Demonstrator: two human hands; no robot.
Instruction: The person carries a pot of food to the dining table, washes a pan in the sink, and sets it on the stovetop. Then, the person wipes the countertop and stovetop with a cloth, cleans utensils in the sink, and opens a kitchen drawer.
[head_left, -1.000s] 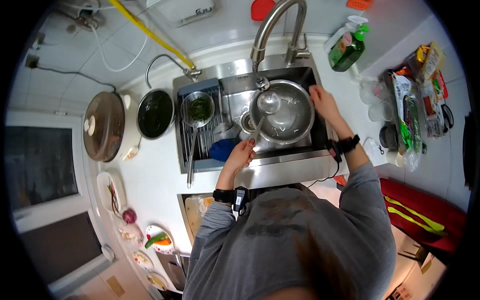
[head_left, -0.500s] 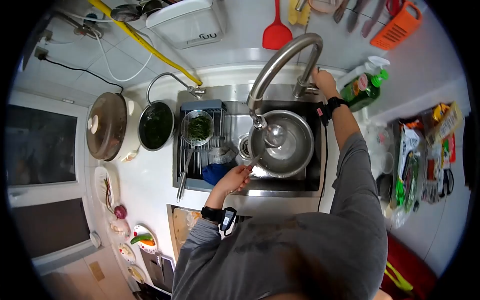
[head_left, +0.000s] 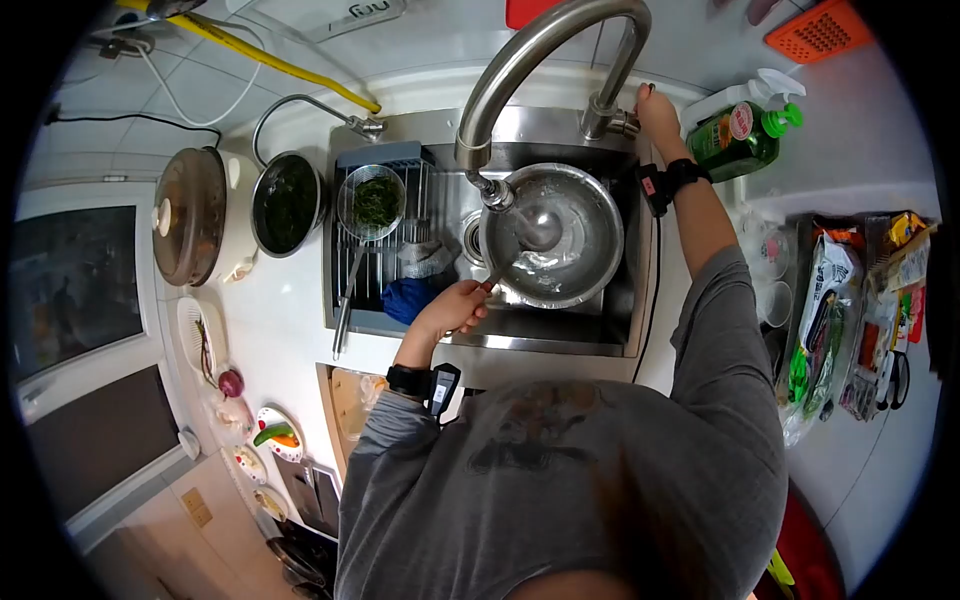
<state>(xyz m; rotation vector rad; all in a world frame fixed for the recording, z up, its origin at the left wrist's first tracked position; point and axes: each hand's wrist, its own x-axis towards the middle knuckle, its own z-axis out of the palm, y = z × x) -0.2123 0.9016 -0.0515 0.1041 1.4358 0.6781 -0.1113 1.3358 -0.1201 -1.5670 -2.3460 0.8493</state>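
My left hand [head_left: 452, 310] is closed round the handle of a ladle [head_left: 540, 229], whose round bowl sits beneath the spout of the faucet [head_left: 497, 75]. Under the ladle, a wide steel basin [head_left: 612, 235] stands in the sink [head_left: 590, 335], with rippled water inside. At the faucet's base, my right hand [head_left: 659, 122] grips the faucet lever [head_left: 645, 90], which its fingers partly cover. Left of the basin, a mesh strainer [head_left: 372, 203] with chopped greens rests on a drying rack [head_left: 345, 262]. A blue cloth [head_left: 407, 299] lies near my left hand.
A steel pot [head_left: 287, 205] of dark greens and a lidded cooker [head_left: 190, 218] stand to the left. Green soap [head_left: 735, 142] is behind my right wrist. Packets fill a bin [head_left: 815, 330] at right. A plate [head_left: 279, 433] with peppers lies lower left.
The whole view has shifted, so the sink appears higher. Ripples now show in the basin beneath the spout. Both hands keep their places on the ladle and the lever.
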